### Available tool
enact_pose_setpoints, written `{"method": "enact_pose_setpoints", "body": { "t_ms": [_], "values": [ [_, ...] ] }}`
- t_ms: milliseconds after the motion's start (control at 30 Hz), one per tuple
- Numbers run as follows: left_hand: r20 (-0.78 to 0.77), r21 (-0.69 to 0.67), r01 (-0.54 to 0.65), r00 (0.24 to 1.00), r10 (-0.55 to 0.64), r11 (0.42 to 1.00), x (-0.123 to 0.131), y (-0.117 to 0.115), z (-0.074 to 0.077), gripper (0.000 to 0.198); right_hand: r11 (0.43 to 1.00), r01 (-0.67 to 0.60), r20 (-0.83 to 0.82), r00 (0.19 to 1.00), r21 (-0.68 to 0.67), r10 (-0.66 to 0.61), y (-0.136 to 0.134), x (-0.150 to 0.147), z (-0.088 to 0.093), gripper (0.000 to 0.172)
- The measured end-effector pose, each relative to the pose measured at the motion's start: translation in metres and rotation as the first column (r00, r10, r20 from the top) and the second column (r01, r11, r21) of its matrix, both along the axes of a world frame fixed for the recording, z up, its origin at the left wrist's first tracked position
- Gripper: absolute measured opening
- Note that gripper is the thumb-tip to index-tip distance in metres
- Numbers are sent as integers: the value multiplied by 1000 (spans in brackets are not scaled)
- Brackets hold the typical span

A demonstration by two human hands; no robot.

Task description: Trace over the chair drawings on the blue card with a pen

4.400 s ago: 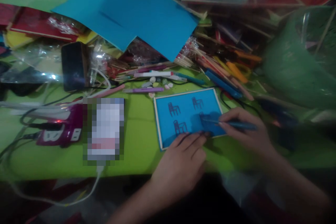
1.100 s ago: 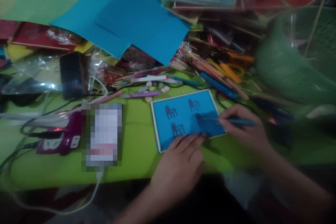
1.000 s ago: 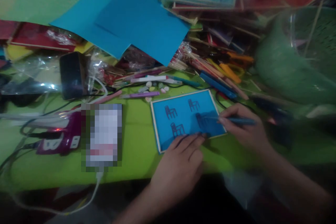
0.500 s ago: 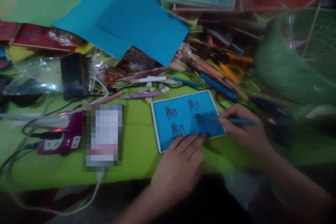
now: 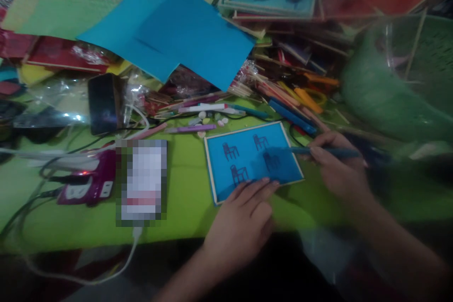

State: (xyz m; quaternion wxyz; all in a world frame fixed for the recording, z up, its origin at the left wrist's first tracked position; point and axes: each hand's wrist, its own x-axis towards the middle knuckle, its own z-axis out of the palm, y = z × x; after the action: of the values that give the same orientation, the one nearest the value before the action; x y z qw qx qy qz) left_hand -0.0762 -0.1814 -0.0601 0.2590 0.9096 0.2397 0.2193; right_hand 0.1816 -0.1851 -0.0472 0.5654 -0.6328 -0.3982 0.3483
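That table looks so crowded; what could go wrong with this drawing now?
The left hand pins the blue card, fingertips close to a drawn chair; ink might smear. The right hand holds the pen over the card; a slip could leave a stray mark. The heap of pens and sticks close behind may roll onto it.

Card [image 5: 247, 163] on table [image 5: 184, 207], phone [image 5: 143, 179] left of it, pens [image 5: 203, 108] behind, basket [image 5: 389, 85] right, paper sheets [image 5: 170, 33] farthest back

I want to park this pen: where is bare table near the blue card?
Bare green patch between the phone and the blue card, another along the near edge below the power strip. Crowded behind the card: markers, sticks. Pen in right hand.
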Motion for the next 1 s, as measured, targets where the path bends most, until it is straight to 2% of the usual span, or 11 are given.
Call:
{"method": "enact_pose_setpoints", "body": {
  "t_ms": [100, 200, 267, 333, 433, 500, 600, 700, 800, 1000],
  "values": [
    [138, -7, -42, 990, 42, 999, -3, -1, 2, 10, 997, 19, -150, 989, 69, -9, 4, 0, 2, 15],
    [249, -2, -99, 964, 96, 995, -10, -2, 7, 13, 997, 47, -174, 984, 64, -35, 4, 0, 4, 12],
    [258, 29, -146, 957, 133, 989, -18, 0, 12, 14, 997, 57, -149, 988, 46, -50, 3, 0, 5, 11],
    [215, 78, -228, 954, 207, 971, -28, 6, 15, 13, 997, 63, -119, 991, 42, -58, 2, -1, 6, 10],
    [71, 142, -435, 900, 429, 889, -44, 25, 15, 7, 997, 58, -121, 991, 44, -52, 1, -1, 7, 10],
    [-16, 209, -519, 846, 533, 829, -52, 39, 11, 15, 998, 51, -144, 989, 43, -44, 0, -1, 8, 10],
    [-108, 252, -577, 781, 615, 777, -57, 54, 1, 33, 998, 50, -157, 987, 29, -45, -2, -2, 10, 9],
    [-127, 255, -595, 761, 636, 762, -56, 55, -6, 44, 998, 59, -168, 984, 27, -54, -3, -2, 12, 10],
    [-93, 249, -579, 783, 615, 776, -53, 47, -6, 46, 998, 55, -169, 984, 38, -48, -5, -1, 11, 13],
    [-15, 228, -463, 878, 478, 857, -57, 19, -1, 26, 998, 25, -107, 994, 58, -19, -7, -1, 8, 9]
  ]
}}
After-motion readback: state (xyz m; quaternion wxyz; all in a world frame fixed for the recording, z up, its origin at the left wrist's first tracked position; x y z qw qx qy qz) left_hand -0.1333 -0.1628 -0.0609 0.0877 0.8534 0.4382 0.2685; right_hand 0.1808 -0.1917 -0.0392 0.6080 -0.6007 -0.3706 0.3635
